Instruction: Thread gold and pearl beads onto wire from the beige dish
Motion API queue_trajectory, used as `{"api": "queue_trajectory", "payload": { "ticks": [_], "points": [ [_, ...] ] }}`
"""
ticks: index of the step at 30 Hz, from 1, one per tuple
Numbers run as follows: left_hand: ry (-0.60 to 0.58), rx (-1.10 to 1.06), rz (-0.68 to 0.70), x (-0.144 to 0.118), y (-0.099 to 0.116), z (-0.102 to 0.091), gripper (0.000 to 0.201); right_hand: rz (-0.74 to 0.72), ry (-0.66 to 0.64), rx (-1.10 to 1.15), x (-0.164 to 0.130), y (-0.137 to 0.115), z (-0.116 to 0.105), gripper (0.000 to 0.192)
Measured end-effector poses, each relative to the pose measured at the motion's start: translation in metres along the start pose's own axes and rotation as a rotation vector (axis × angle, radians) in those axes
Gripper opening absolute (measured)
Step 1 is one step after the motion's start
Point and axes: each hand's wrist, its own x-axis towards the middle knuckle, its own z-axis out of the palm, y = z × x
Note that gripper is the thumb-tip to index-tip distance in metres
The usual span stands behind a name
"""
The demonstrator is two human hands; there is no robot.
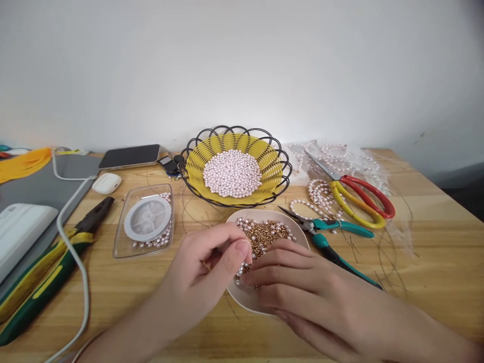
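A white bowl [304, 236] of pearl beads and small gold beads [269, 233] stands close in front of me. Over its left side, my left hand [214, 262] is closed in a pinch, thumb against forefinger. Whatever lies between those fingertips is too small to make out. A few pearl beads [239, 272] show just below the pinch. My right hand [306, 287] lies across the bowl's near right side, its fingers bent together down at the beads close to the left fingertips. Its thumb is mostly hidden, and so is anything it grips.
Behind the bowl stands a yellow basket [193, 166] of pearl beads. Teal-handled pliers [321, 242], scissors [363, 194] and pearl strands [321, 196] lie right. Left are a clear box [118, 242] with a spool [147, 218], large pliers [56, 267], a cable [81, 267] and a phone [130, 156].
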Motion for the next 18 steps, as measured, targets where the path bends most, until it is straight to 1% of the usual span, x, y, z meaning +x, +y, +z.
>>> {"api": "queue_trajectory", "payload": {
  "ticks": [2, 4, 7, 11, 18],
  "points": [
    [-0.003, -0.006, 0.004, 0.0005, -0.0002, 0.0, 0.028, -0.033, -0.034, -0.003, 0.0019, -0.002, 0.0007, 0.029],
    [0.001, -0.005, 0.008, 0.0011, -0.0004, 0.0, 0.028, -0.026, -0.051, 0.011, 0.0018, -0.0034, 0.0023, 0.028],
    [-0.002, -0.001, 0.012, 0.0019, -0.0009, 0.0005, 0.028, 0.031, -0.03, 0.042, -0.0006, -0.0036, 0.0039, 0.022],
    [0.0, -0.022, 0.021, 0.0026, -0.0013, 0.0013, 0.027, 0.082, 0.024, -0.005, -0.0015, -0.003, 0.0041, 0.023],
    [-0.008, -0.021, 0.023, 0.0033, 0.0008, 0.0003, 0.028, 0.076, -0.02, -0.052, -0.0001, -0.0036, 0.0081, 0.024]
  ]
}}
